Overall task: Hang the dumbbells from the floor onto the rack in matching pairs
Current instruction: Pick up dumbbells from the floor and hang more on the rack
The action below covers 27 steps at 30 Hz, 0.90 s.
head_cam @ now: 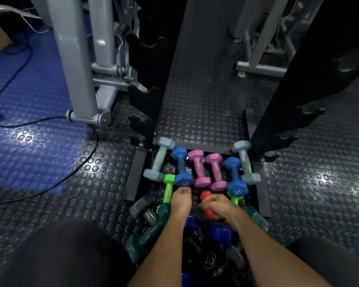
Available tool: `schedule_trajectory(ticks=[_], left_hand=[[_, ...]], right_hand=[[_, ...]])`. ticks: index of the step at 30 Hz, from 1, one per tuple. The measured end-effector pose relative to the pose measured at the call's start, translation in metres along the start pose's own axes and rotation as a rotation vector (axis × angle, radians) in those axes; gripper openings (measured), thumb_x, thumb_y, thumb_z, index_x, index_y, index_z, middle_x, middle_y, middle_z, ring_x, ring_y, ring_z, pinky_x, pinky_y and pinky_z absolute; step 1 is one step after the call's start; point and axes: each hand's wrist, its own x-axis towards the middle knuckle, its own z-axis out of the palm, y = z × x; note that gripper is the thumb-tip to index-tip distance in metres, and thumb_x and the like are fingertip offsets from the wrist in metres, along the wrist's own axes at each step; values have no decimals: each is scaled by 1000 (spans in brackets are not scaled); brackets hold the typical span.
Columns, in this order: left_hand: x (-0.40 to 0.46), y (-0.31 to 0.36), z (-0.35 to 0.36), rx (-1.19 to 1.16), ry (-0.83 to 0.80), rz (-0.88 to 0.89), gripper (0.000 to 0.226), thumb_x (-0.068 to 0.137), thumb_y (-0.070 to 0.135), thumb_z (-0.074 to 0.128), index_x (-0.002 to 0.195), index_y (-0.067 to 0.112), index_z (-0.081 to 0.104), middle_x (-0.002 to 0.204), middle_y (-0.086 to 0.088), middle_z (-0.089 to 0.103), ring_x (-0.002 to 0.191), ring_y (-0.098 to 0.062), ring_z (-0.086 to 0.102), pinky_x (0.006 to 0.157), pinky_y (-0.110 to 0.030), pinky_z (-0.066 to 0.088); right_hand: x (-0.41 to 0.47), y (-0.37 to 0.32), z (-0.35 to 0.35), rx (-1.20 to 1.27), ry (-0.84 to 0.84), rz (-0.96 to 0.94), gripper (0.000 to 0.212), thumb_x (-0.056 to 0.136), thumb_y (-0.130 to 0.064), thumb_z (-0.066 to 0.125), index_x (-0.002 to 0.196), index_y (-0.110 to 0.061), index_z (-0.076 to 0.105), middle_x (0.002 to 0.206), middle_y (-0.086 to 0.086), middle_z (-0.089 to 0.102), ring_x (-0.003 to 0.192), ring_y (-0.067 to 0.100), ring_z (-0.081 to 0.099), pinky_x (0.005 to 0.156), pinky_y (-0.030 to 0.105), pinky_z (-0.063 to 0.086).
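- Landmark: the pink dumbbell pair (207, 170), lying side by side on the floor (195, 90) between the two black rack uprights. All positions below refer to it.
- Far left of the pink pair: a grey dumbbell (159, 159), tilted, at the foot of the left rack upright (151, 83). The notched cradles visible on this upright are vacant.
- Just left of the pink pair: a blue dumbbell (181, 166) marked "5". A bright green dumbbell (167, 190) lies below-left of it.
- Below-left of the pink pair: the left hand (181, 200), fingers curled down into the pile. What it holds, if anything, is hidden; only a small red patch shows beside it.
- Directly below the pink pair: the red dumbbell (208, 206), with the right hand (219, 206) clasped round its handle.
- Just right of the pink pair: a second blue dumbbell (235, 177) marked "5", then a second grey dumbbell (246, 161) at the foot of the right rack upright (288, 79).
- Step in hand, as judged: pick-up of the red pair. No dumbbell is seen on the rack, so the task appears to be at its start.
- Next move calls for: lifting the red dumbbell clear of its neighbours, confirming that the left hand has its match, then seating each handle in a cradle at equal height.
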Motion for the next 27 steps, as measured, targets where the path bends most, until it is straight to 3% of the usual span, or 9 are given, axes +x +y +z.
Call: schedule_trajectory(ticks=[3, 6, 9, 12, 14, 17, 21, 25, 27], left_hand=[[-21, 17, -4, 21, 15, -3, 32, 81, 41, 48, 82, 15, 66, 73, -7, 66, 68, -25, 59, 71, -42, 52], [-38, 29, -10, 31, -2, -18, 22, 82, 33, 51, 75, 16, 63, 64, -3, 58, 59, -21, 50, 62, -37, 42], [-50, 39, -12, -3, -52, -67, 14, 69, 25, 54, 74, 15, 63, 59, 0, 51, 49, -17, 41, 53, -28, 32], [-98, 79, -14, -11, -129, -70, 9, 89, 15, 59, 89, 10, 66, 69, -1, 59, 55, -15, 50, 48, -23, 37], [-116, 96, -13, -52, -191, -65, 12, 97, 14, 56, 97, 11, 67, 86, -3, 67, 75, -18, 60, 63, -30, 50], [-133, 115, -13, -110, -242, -52, 19, 102, 18, 51, 110, 11, 67, 102, -7, 70, 100, -27, 65, 92, -43, 51], [-144, 141, -11, -219, -270, -26, 27, 107, 23, 44, 120, 7, 61, 111, -11, 69, 100, -28, 68, 82, -40, 56], [-162, 177, -3, -331, -325, 56, 27, 105, 19, 47, 117, 2, 64, 109, -14, 71, 98, -32, 68, 78, -40, 55], [-178, 201, 2, -372, -378, 116, 25, 104, 15, 47, 111, 1, 67, 104, -17, 72, 93, -33, 68, 81, -41, 54]], right_hand=[[-18, -24, -16, 8, -94, -3, 30, 78, -4, 82, 106, -9, 71, 87, 10, 76, 64, 15, 68, 60, 27, 58], [-41, -27, -24, -128, -120, -16, 24, 85, 0, 76, 100, -16, 68, 86, 7, 70, 69, 15, 68, 59, 24, 57], [-54, -24, -29, -202, -79, -78, 33, 83, 6, 68, 102, -21, 70, 98, 11, 69, 80, 22, 70, 72, 32, 62], [-74, -29, -43, -284, 31, -215, 38, 76, -1, 73, 102, -29, 75, 105, 7, 71, 91, 21, 73, 77, 31, 62], [-92, -36, -55, -293, 96, -291, 42, 72, -8, 76, 102, -37, 76, 105, 1, 73, 93, 15, 73, 84, 33, 62], [-120, -52, -73, -323, 159, -401, 46, 76, -10, 78, 112, -39, 74, 107, -11, 73, 97, 5, 69, 91, 32, 59], [-160, -77, -91, -345, 293, -541, 45, 77, -13, 80, 114, -38, 74, 108, -14, 72, 100, 5, 67, 93, 22, 52], [-196, -100, -109, -347, 404, -684, 51, 70, -27, 79, 96, -66, 62, 108, -18, 70, 100, 2, 65, 95, 25, 49], [-217, -113, -119, -344, 415, -746, 55, 70, -31, 77, 99, -72, 57, 107, -21, 68, 102, -3, 63, 95, 21, 47]])
